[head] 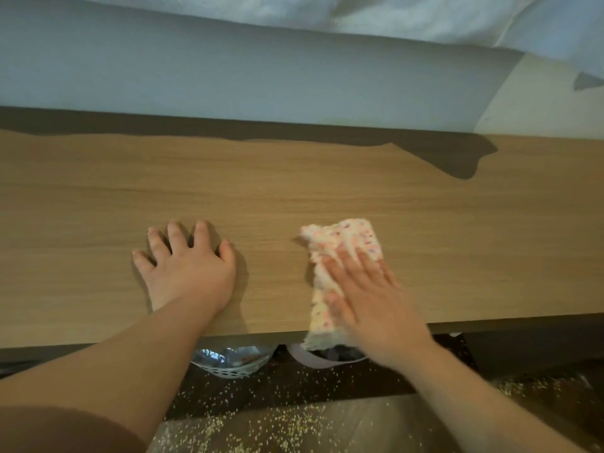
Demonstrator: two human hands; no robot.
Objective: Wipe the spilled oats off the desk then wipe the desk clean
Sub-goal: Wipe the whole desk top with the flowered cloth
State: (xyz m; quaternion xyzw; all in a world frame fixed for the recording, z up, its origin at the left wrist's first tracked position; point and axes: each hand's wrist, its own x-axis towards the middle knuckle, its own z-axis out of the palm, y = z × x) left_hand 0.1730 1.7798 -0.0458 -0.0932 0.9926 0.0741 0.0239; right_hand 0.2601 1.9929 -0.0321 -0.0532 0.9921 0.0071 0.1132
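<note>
Head view, single frame. Left hand [186, 269] lies flat on the bench [294, 184], fingers [157, 240] spread and straight, grasping nothing; I read it as a brace. Right hand [372, 299] presses flat on the cloth [343, 240], its fingers [346, 266] stretched over the fabric and not curled round it. That hand is motion-blurred, so I note this with some caution.

Risks, my judgement:
- The cloth is only pinned under a flat palm, and its near end hangs over the bench edge behind the right fingers. A quick pull toward that edge could drag it off.
- Grit left on the cloth could smear across the wood on the clean-up pass.

Positions: the cloth sits under the right fingers, with its far end reaching beyond the fingertips, apart from the left fingers. I see no oats [277, 423] on the bench around either set of fingers. They lie scattered on the floor [376, 420], below and behind both wrists, near a white basket [228, 371].
</note>
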